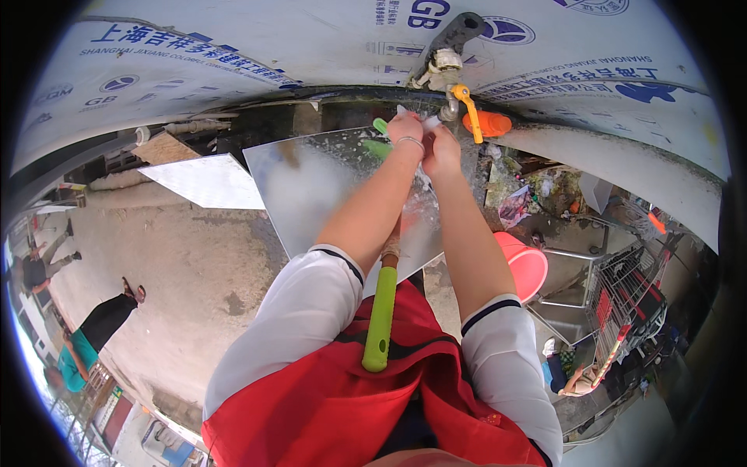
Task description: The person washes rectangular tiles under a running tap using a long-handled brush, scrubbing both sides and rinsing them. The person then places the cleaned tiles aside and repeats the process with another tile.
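Observation:
My left hand (405, 127), with a bracelet at the wrist, is closed around a wet white piece (430, 123), possibly cloth. Close against it, my right hand (442, 150) grips the same piece from the right. Both are beside the spout of a metal tap (448, 110) with a yellow lever (468, 111), and water splashes around them. Below my hands is a wet, shiny sheet (315, 181) that mirrors its surroundings. A tool with a lime-green handle (382, 321) points toward me between my forearms; its far end is hidden. A green object (380, 125) sits by my left hand.
An orange bottle (490, 124) lies right of the tap. A pink bucket (522, 265) stands beside my right arm, with a metal shopping cart (621, 298) beyond. At left are a white board (207, 182) and people, one in a green top (73, 362). Printed panels (332, 52) form the wall.

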The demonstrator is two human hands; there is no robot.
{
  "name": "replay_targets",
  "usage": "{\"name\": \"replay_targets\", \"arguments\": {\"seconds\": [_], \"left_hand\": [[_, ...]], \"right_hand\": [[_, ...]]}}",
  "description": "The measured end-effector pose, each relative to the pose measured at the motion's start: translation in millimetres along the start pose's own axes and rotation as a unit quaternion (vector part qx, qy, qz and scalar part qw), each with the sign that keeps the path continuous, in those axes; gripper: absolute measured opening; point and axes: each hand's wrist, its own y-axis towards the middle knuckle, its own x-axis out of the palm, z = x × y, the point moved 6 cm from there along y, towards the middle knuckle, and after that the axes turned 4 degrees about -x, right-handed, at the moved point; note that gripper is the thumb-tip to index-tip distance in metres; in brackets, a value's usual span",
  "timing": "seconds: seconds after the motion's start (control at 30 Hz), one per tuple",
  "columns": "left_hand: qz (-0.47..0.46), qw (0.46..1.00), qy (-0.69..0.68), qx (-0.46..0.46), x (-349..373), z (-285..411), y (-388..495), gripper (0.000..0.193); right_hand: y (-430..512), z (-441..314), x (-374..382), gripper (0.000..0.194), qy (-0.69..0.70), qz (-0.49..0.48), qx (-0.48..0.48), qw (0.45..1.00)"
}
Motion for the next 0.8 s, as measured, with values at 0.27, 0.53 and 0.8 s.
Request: {"name": "replay_targets", "arguments": {"seconds": [0.27, 0.53, 0.8], "left_hand": [[0.068, 0.991, -0.102, 0.058, 8.4, -6.1, -1.7, 0.012], [0.081, 0.952, -0.178, -0.237, 34.1, -95.2, 42.8, 0.046], [0.122, 0.934, -0.105, -0.320, -9.2, -52.5, -39.6, 0.057]], "right_hand": [[12.4, 2.9, -3.6, 0.025, -0.156, -0.060, -0.021, 0.986], [-86.0, -88.6, 5.1, 0.038, -0.200, 0.043, -0.217, 0.954], [-91.2, -140.0, 80.9, 0.036, -0.204, 0.075, -0.326, 0.920]]}}
